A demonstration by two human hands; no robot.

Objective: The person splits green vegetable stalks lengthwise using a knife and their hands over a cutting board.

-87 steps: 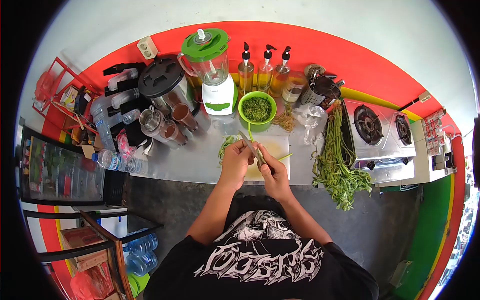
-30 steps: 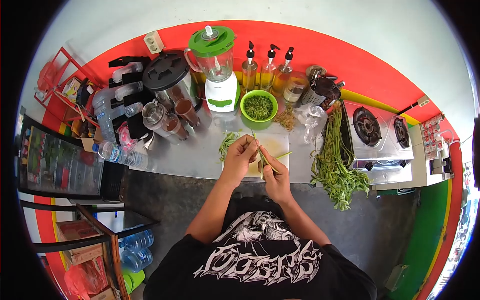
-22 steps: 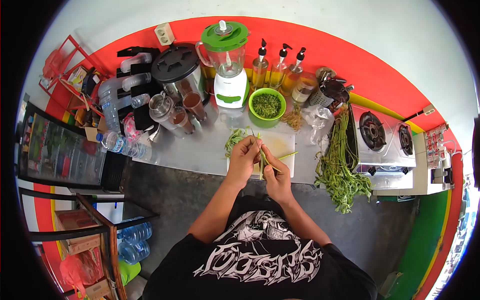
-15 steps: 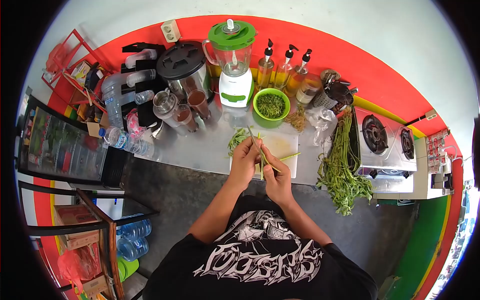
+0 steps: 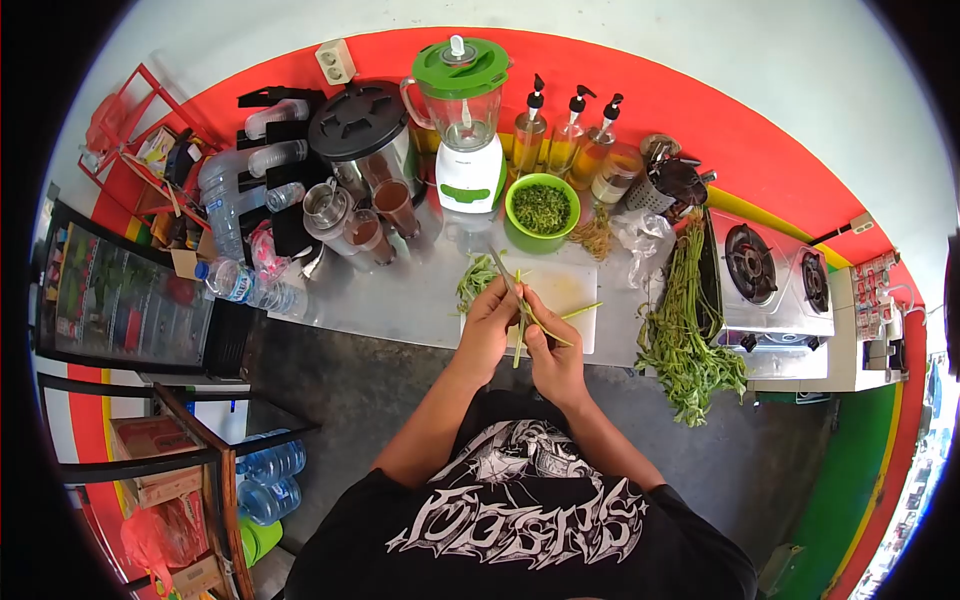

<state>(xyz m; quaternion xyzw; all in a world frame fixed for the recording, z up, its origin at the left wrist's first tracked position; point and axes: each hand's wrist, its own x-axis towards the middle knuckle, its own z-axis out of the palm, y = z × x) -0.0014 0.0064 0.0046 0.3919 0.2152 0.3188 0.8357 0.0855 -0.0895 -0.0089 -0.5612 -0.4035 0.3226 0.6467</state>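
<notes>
My left hand (image 5: 487, 325) is closed, its fingertips pinching a thin green stem (image 5: 518, 348). My right hand (image 5: 553, 350) meets it fingertip to fingertip, closed round a knife, with a stem strip crossing its fingers. The narrow knife blade (image 5: 499, 264) points up and to the left between the hands; its handle is hidden. Beneath them lies a white cutting board (image 5: 580, 290), with a cut stem (image 5: 582, 311) at its right. Leafy greens (image 5: 474, 283) lie by the board's left edge. Just behind stands a green bowl (image 5: 541, 240) filled with chopped greens.
A blender (image 5: 468, 175), pump bottles (image 5: 527, 140) and a clear plastic bag (image 5: 645, 235) stand or lie at the back. A large bunch of greens (image 5: 688, 330) hangs over the counter's front edge beside a gas stove (image 5: 775, 290). Brown-filled cups (image 5: 370, 236) and a water bottle (image 5: 230, 281) are left.
The view has shifted, so the counter items appear farther right than at first. Both hands stay together, and the blade shows above the fingertips again. A stem end now hangs lower between the hands.
</notes>
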